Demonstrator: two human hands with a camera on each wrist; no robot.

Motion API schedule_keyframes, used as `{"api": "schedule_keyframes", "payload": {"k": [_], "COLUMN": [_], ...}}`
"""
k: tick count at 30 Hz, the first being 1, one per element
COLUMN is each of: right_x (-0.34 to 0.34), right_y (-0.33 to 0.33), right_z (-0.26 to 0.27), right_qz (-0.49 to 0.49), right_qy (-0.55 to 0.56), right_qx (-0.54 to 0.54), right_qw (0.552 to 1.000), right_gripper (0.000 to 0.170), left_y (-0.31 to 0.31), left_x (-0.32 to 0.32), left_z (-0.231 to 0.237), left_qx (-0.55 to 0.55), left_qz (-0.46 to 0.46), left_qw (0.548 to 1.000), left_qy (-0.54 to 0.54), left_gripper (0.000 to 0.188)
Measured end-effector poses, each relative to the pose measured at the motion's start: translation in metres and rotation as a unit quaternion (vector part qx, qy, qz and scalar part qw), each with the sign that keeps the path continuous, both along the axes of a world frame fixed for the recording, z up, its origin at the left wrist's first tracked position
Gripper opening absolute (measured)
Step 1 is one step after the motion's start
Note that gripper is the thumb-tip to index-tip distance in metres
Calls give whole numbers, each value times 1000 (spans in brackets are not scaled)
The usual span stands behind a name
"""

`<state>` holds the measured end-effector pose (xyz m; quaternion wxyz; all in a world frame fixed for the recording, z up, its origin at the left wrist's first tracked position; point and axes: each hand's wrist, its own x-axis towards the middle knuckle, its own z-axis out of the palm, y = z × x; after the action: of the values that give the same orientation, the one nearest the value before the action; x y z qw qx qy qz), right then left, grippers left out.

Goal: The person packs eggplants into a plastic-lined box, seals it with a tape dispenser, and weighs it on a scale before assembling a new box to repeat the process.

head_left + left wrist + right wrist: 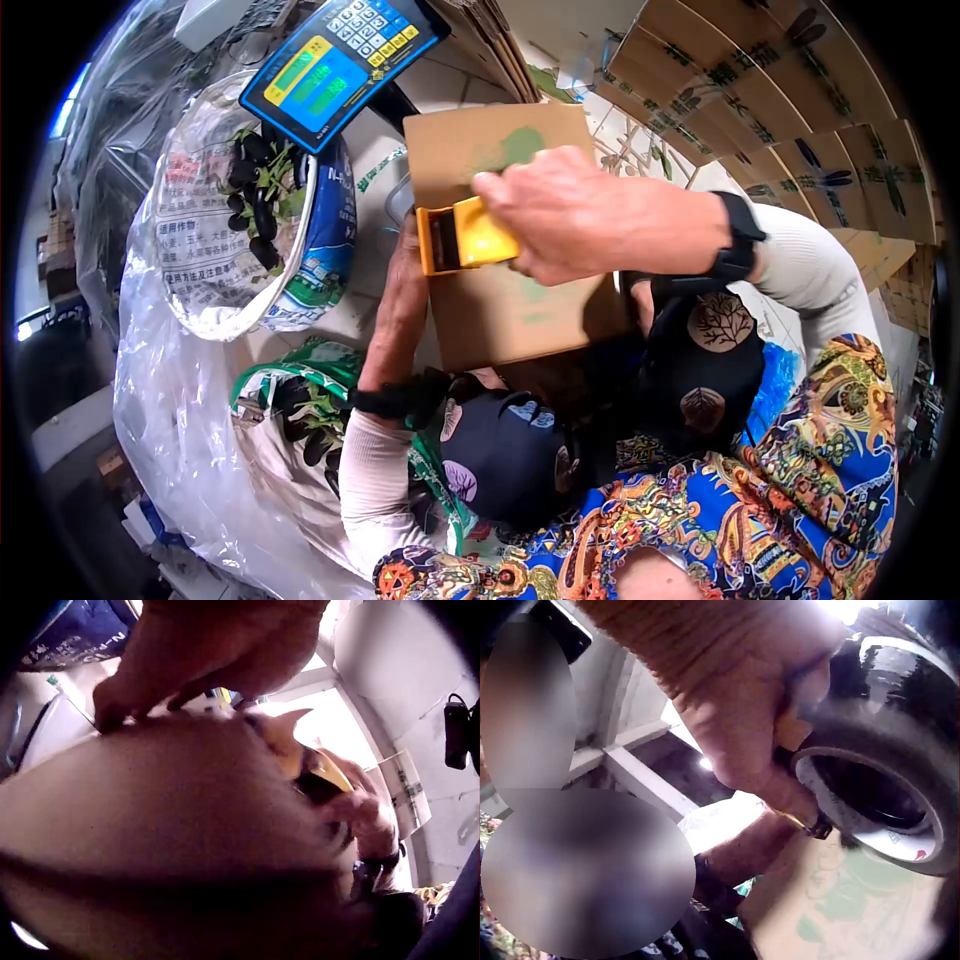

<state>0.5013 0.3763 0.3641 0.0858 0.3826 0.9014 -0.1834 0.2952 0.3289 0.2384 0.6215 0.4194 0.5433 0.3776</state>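
Observation:
A cardboard box (520,320) with green print lies in front of the person's legs. The right hand (570,215) grips a yellow tape dispenser (484,232) over the top of the box. In the right wrist view that hand (742,697) curls round the dispenser beside a large tape roll (829,724). Along the box's left side rests the left hand (402,285), partly hidden by box and dispenser. The left wrist view shows this hand (225,652) with its fingertips against an edge of the box (150,802).
A scale display (330,75) stands above a newspaper-lined bucket (225,285) of small eggplants at the left. Below it is a green-edged bag (290,365) with more eggplants. Flat cardboard pieces (740,60) lean at upper right. Clear plastic sheeting (165,420) hangs at far left.

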Motion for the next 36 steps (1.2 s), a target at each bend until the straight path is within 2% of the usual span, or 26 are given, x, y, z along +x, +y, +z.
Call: {"api": "schedule_keyframes", "payload": {"k": [2,5,8,10,11,12,13,14,16,18,21,23,26,32,36], "right_x": [-13,-26,-28,-18,-3,5,15,37,69,102,141,160,172,182,183], "right_y": [8,13,13,11,12,11,12,12,7,-1,-11,-17,-19,-19,-21], "right_z": [-16,-25,-20,-16,-26,-16,-7,-16,-7,-8,-17,-28,-42,-65,-87], "right_qz": [12,28,42,38,48,39,30,28,-2,12,-13,-31,-44,-56,-71], "right_qy": [28,47,52,51,111,52,-7,35,53,88,81,95,103,97,142], "right_qx": [-8,-3,-1,18,28,13,0,25,8,28,29,18,5,-10,-41], "right_qw": [999,998,998,998,992,998,1000,999,999,996,996,995,994,994,986], "right_gripper": [32,30,35,38,40,40,40,44,44,42,43,46,47,50,52], "left_y": [2,8,11,14,13,17,17,16,16,20,20,16,17,14,11], "left_x": [-16,-36,-46,-43,-40,-33,-30,-27,-26,-31,-40,-37,-38,-43,-45], "left_z": [-19,-53,-74,-72,-71,-57,-50,-47,-48,-50,-65,-56,-55,-58,-53], "left_qx": [61,93,122,193,225,86,88,89,78,73,74,74,73,52,65], "left_qz": [-59,-81,-90,-78,-71,-20,-6,6,-6,-12,-15,-16,-14,-20,-27], "left_qw": [995,978,947,925,912,957,952,947,953,956,959,957,955,974,974], "left_qy": [45,168,282,319,337,277,293,307,293,283,274,281,287,221,215], "left_gripper": [55,52,49,49,50,54,56,59,60,61,61,61,60,59,57]}}
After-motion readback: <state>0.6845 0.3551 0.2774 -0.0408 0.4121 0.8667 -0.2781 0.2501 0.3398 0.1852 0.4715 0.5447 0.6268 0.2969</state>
